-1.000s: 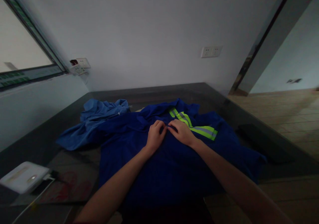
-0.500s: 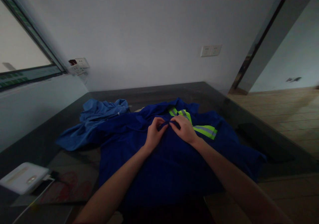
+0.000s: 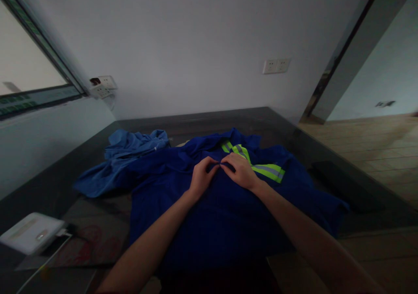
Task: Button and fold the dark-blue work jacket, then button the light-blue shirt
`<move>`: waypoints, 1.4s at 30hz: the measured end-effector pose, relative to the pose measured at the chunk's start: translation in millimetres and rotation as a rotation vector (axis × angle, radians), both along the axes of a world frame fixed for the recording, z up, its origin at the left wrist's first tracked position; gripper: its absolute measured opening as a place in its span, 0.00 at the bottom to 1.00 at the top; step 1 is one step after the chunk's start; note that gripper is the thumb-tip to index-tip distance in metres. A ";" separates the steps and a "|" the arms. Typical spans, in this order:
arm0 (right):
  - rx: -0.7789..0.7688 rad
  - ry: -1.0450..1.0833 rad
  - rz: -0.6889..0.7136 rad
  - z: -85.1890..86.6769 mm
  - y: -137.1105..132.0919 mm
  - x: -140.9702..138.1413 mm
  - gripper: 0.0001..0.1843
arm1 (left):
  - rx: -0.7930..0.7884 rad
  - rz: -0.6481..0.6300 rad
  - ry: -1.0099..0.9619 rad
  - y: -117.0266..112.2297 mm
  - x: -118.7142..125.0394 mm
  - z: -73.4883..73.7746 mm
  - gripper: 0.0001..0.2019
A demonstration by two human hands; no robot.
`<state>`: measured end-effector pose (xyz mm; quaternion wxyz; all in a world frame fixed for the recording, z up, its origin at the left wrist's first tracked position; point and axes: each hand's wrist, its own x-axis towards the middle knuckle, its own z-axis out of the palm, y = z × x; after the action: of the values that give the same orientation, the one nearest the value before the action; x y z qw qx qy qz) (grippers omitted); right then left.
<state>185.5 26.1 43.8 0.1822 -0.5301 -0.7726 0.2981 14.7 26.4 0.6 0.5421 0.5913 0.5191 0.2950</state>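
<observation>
A dark blue work jacket [image 3: 225, 215] lies spread over the table and hangs over its front edge. It carries yellow-green and grey reflective strips [image 3: 269, 171]. Both hands meet at the middle of the jacket, thumbs and forefingers pinched together with the fingertips almost touching. My left hand [image 3: 202, 175] pinches the blue cloth from the left. From the right, my right hand [image 3: 241, 170] pinches it just beside the reflective strips. Whatever small part lies between the fingertips is too small and dark to make out.
A lighter blue garment [image 3: 133, 148] lies crumpled at the back left of the dark table [image 3: 254, 117]. At the front left sits a white device [image 3: 32, 233] with a cable plugged in. A flat black object [image 3: 346, 187] lies on the right. Walls bound the back and left.
Both hands have shifted very slightly left and nearer to me, and their fingertips have come closer together, still pinching the cloth. The jacket lies nearly as before.
</observation>
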 end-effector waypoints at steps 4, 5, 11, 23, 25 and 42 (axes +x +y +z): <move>-0.019 -0.002 0.016 3.7 0.3 -1.1 0.06 | 0.026 -0.013 0.057 -0.8 -2.1 -0.8 0.03; -0.031 -0.001 0.015 4.5 0.2 -1.4 0.06 | 0.029 -0.017 0.066 -1.2 -2.1 -0.5 0.04; -0.079 0.026 -0.180 0.5 4.3 5.3 0.07 | 0.002 -0.019 0.032 0.6 1.3 4.6 0.06; -0.082 0.038 -0.495 -22.0 19.8 46.4 0.08 | -0.026 -0.168 0.247 23.3 -32.3 -9.4 0.08; -0.063 0.008 -0.525 -19.2 23.9 54.6 0.08 | 0.030 -0.178 0.353 21.7 -32.9 -7.1 0.07; -0.037 -0.278 -0.283 20.1 36.4 35.9 0.13 | -0.157 -0.290 0.320 7.9 -23.5 -11.0 0.05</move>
<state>221.4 62.5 63.8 0.1042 -0.6729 -0.7023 0.2078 -8.8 34.3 -10.4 0.5339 0.6550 0.5294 0.0749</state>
